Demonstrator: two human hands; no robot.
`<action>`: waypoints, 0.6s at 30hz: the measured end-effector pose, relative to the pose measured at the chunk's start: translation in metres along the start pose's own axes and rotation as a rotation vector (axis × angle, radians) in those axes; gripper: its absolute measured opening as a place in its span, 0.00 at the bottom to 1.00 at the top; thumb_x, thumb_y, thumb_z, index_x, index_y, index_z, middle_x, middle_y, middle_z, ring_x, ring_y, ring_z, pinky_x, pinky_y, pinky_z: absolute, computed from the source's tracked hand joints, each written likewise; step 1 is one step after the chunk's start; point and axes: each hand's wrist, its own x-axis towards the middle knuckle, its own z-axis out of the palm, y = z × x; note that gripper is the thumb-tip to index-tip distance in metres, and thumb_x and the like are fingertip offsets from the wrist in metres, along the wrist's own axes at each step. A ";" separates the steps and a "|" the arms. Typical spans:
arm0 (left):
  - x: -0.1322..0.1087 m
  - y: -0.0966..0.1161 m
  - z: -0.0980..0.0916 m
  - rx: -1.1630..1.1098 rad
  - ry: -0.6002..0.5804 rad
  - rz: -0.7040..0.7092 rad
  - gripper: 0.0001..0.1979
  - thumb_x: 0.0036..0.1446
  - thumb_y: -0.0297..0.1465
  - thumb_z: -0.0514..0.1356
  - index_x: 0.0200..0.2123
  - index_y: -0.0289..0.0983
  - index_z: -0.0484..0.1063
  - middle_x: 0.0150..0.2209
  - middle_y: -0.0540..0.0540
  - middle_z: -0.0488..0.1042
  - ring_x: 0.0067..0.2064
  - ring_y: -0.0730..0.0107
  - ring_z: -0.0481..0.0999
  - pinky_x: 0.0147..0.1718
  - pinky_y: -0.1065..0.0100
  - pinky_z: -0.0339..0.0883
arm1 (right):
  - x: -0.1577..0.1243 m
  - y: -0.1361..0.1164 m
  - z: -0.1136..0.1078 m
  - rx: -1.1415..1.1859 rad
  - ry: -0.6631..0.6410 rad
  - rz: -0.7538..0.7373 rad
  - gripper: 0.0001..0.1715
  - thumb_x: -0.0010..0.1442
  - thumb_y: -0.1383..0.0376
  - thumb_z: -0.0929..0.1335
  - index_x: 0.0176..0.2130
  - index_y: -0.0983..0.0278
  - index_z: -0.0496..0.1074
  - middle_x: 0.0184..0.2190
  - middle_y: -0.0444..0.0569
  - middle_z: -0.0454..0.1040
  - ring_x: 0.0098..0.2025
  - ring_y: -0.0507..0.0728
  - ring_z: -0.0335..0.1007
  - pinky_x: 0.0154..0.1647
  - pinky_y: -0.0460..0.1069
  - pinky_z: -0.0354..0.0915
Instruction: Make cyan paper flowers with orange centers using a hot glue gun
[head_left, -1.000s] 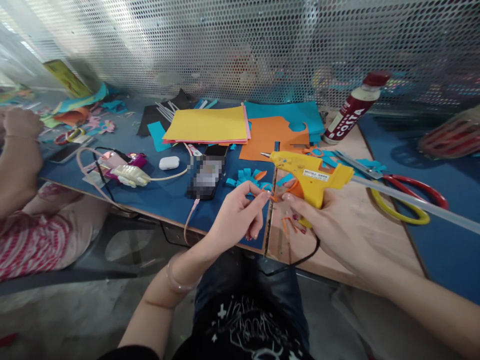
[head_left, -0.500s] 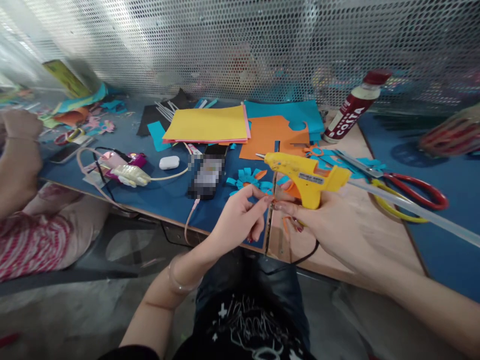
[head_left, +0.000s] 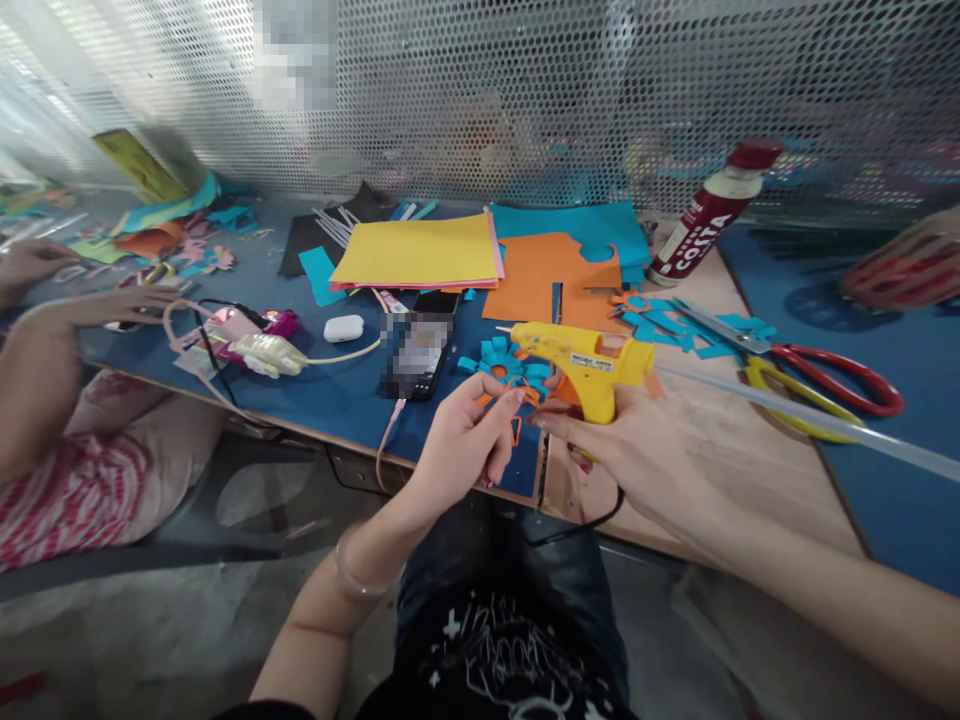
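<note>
Orange in colour, the paper strip (head_left: 516, 428) is curling into a small loop, and the left hand (head_left: 461, 445) is pinching it between thumb and fingertips at the centre of the frame, over the near edge of the table (head_left: 330, 400). The right hand (head_left: 645, 445) is clasping the handle of the yellow glue gun (head_left: 581, 362), whose nozzle is pointing left above a blue paper flower (head_left: 504, 362). Red-handled scissors (head_left: 832, 380) are lying at right. A co-worker's hand (head_left: 127, 300) is resting at far left.

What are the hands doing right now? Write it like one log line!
left hand: pinching orange paper strip | right hand: gripping yellow glue gun | nearby: blue paper flower
</note>
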 end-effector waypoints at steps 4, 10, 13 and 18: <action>-0.001 0.000 0.002 -0.006 0.010 -0.005 0.15 0.65 0.42 0.57 0.33 0.39 0.61 0.10 0.61 0.63 0.09 0.83 0.54 0.11 0.80 0.44 | -0.006 -0.002 0.004 0.107 0.004 -0.001 0.09 0.55 0.58 0.72 0.35 0.60 0.75 0.38 0.47 0.81 0.40 0.60 0.77 0.38 0.54 0.73; -0.002 0.007 -0.016 -0.001 0.181 0.103 0.13 0.65 0.40 0.59 0.32 0.40 0.61 0.11 0.61 0.61 0.10 0.83 0.54 0.11 0.78 0.44 | -0.015 -0.009 -0.004 -0.029 0.033 0.149 0.13 0.51 0.55 0.73 0.33 0.60 0.74 0.26 0.45 0.78 0.20 0.53 0.67 0.21 0.50 0.65; -0.006 0.019 -0.045 0.071 0.379 0.220 0.11 0.64 0.37 0.59 0.31 0.40 0.63 0.11 0.60 0.59 0.12 0.82 0.53 0.13 0.76 0.45 | -0.020 -0.021 -0.014 -0.126 0.064 0.217 0.09 0.48 0.58 0.73 0.26 0.59 0.71 0.17 0.43 0.70 0.16 0.53 0.62 0.18 0.50 0.64; -0.024 0.030 -0.089 0.527 0.492 0.295 0.06 0.62 0.33 0.61 0.33 0.39 0.72 0.20 0.55 0.68 0.22 0.77 0.65 0.23 0.73 0.60 | -0.042 -0.014 -0.042 -0.448 0.037 0.233 0.13 0.48 0.53 0.73 0.22 0.58 0.72 0.16 0.48 0.71 0.16 0.57 0.65 0.16 0.52 0.61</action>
